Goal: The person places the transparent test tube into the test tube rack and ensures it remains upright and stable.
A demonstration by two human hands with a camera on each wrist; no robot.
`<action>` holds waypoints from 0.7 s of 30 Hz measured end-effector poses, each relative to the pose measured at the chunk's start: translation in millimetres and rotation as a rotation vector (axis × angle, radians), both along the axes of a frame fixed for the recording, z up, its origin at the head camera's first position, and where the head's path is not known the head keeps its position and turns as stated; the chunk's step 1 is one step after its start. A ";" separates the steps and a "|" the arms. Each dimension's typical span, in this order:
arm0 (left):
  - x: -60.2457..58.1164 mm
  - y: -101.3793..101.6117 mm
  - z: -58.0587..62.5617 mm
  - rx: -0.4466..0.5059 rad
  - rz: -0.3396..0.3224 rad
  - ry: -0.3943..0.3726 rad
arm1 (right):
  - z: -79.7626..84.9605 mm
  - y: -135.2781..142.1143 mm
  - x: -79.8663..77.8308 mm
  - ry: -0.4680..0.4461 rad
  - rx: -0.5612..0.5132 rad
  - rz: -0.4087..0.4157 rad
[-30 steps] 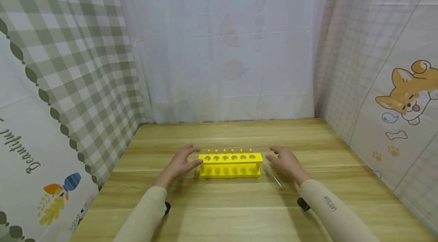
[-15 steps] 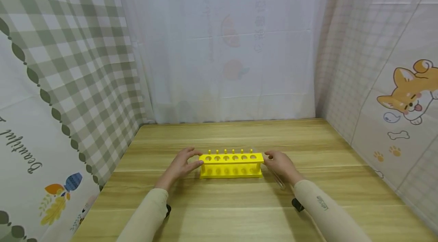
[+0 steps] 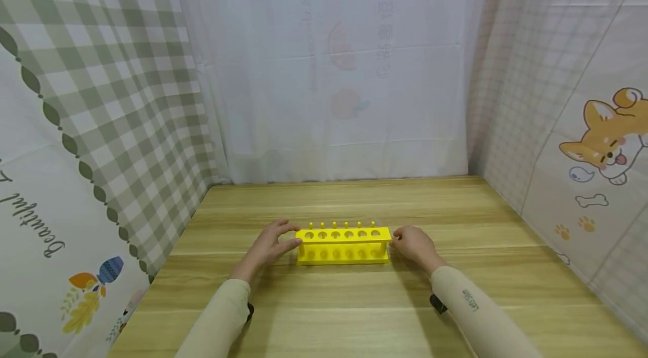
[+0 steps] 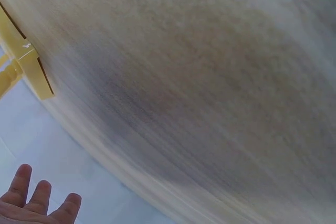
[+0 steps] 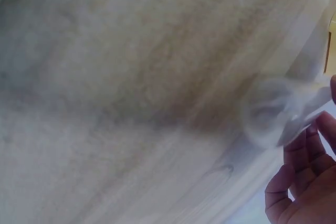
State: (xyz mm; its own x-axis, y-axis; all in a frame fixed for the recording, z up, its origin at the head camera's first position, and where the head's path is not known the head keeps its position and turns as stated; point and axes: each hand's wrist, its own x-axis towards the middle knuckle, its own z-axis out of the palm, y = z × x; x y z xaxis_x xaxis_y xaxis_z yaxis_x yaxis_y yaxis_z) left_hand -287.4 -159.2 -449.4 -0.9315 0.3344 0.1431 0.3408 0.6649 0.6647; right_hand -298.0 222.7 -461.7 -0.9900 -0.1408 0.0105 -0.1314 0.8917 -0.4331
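Table, wood-grained, is bearing a yellow plastic six-hole rack upright. We are pinching a clear cylindrical tube in our right hand; our left hand, loosely spread, is lying at the rack's left end.

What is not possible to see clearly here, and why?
Head view: clear tube, probably covered by the right hand.
Right wrist view: tube's near end, blurred, likely too close.
Left wrist view: left hand beyond three fingers, cut off by the edges.
Both wrist views: most of the yellow rack, cut off by edges.
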 end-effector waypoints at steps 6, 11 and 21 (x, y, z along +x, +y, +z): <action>0.7 0.6 0.3 0.005 0.005 -0.013 | 2.3 4.4 3.0 -0.010 -0.001 0.001; 0.8 0.6 -0.2 0.019 0.002 -0.009 | 4.5 8.1 5.2 -0.023 -0.026 -0.017; 0.3 0.0 -2.2 0.026 0.003 -0.008 | 9.9 16.6 2.0 0.027 -0.161 -0.068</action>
